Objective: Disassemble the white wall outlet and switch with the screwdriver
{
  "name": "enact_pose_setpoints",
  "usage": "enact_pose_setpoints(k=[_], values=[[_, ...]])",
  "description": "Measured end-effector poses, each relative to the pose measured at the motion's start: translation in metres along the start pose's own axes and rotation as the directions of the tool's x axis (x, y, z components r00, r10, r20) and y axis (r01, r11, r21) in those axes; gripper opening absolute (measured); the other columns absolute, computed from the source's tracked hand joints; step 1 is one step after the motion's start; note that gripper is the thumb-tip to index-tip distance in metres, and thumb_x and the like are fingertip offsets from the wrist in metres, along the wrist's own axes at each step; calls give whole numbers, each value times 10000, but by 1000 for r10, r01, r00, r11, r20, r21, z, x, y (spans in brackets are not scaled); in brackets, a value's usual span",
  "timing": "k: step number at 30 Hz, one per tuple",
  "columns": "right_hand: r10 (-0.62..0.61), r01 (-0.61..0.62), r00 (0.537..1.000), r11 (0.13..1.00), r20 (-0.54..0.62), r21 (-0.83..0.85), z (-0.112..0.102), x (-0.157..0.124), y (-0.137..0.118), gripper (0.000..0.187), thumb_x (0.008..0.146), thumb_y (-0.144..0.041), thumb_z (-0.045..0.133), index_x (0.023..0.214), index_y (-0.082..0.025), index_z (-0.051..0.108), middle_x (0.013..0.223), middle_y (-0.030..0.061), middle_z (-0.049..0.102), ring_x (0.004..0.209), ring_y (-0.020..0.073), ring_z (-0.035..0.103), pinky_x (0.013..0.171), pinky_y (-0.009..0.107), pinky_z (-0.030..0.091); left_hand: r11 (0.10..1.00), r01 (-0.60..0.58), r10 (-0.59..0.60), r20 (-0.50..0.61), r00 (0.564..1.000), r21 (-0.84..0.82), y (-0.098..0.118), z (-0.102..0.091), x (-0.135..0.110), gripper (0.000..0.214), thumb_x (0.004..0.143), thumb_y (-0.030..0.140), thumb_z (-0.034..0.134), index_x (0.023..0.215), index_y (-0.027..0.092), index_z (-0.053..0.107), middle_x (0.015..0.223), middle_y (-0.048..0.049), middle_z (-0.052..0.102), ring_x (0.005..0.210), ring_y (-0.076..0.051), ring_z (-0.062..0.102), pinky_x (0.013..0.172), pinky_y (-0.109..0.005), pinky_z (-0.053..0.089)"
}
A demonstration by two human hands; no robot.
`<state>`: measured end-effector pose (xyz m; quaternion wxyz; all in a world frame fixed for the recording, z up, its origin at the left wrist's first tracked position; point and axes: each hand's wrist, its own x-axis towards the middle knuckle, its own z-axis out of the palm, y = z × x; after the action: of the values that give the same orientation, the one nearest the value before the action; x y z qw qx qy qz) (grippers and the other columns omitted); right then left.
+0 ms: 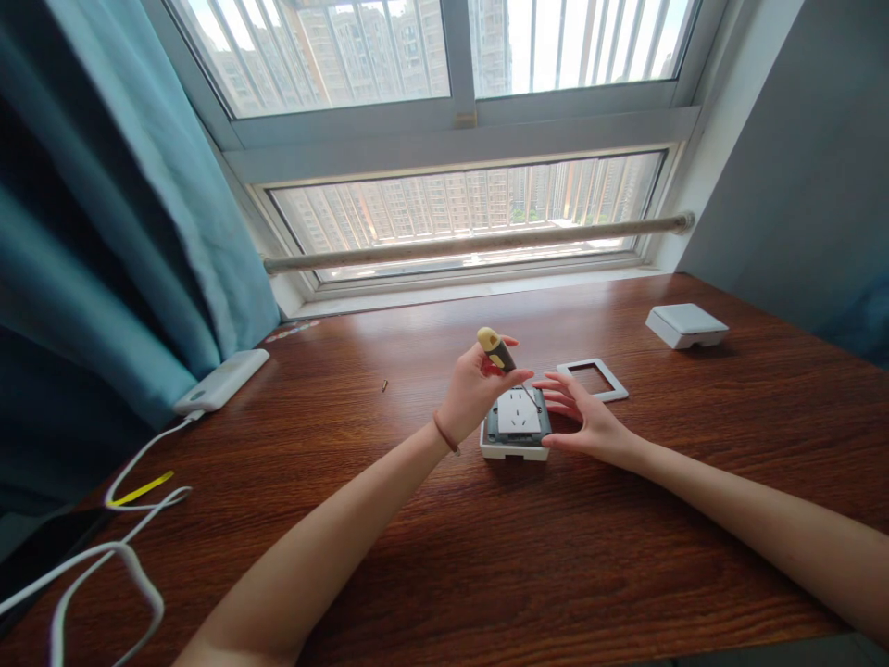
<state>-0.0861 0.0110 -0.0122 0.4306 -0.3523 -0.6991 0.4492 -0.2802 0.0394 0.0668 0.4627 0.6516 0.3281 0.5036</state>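
Observation:
My left hand [467, 394] is closed around the yellow-and-dark handle of a screwdriver [494, 348]. Its thin shaft slants down to the right, and the tip meets the right side of a wall socket [518, 413], near a screw hole there. The socket has a white outlet face on a dark frame and sits on a white mounting box [514, 453] on the table. My right hand [590, 428] grips the right side of the socket, thumb at the front corner and fingers toward the back. Behind that hand lies a loose white cover frame [615, 381].
A small screw [384, 385] lies left of the socket on the brown wooden table [389, 537]. At the back right sits a closed white box [687, 322]. To the left, a white power bank [223, 382] trails a white cable [139, 454] with a yellow tie, beside a blue curtain.

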Motion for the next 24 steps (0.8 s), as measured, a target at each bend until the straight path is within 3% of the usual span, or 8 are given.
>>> enact_pose_setpoints(k=[6,11,15,20,24], values=[[3,-3,1000,1000,0,2,0,0,1,828,583,-271,780,1253,-259,294,1295,127,423,1178,266,465,1000,484,386,979,-25,30,23,999,-201,2,3,-1,490,627,182,726,1029,177,444,896,-28,605,798,-159,637,767,-324,503],[2,-2,1000,1000,2,3,0,0,1,822,586,-272,778,1250,-265,293,1297,124,421,1178,268,464,997,482,388,971,-65,79,56,995,-229,4,4,-2,370,734,193,633,1040,164,426,960,-76,608,867,-185,632,839,-376,469],[-7,7,1000,1000,3,-7,0,0,2,824,592,-259,777,1254,-266,288,1299,126,418,1182,261,461,998,474,389,987,-75,79,27,996,-142,1,3,-1,361,732,225,636,1033,160,448,937,-67,592,857,-171,598,776,-333,469],[-6,6,1000,1000,6,-9,0,0,2,835,592,-265,776,1263,-260,281,1302,131,416,1184,266,459,997,485,388,997,-34,41,-99,994,74,-2,0,1,434,629,303,727,970,158,501,840,-13,548,724,-113,544,611,-224,445],[-5,5,1000,1000,8,0,-1,0,3,830,591,-259,777,1259,-258,284,1305,130,413,1184,264,458,1000,481,386,997,-20,25,-74,997,68,-3,-2,2,469,628,296,728,1018,160,506,703,34,515,622,-88,529,598,-225,452]])
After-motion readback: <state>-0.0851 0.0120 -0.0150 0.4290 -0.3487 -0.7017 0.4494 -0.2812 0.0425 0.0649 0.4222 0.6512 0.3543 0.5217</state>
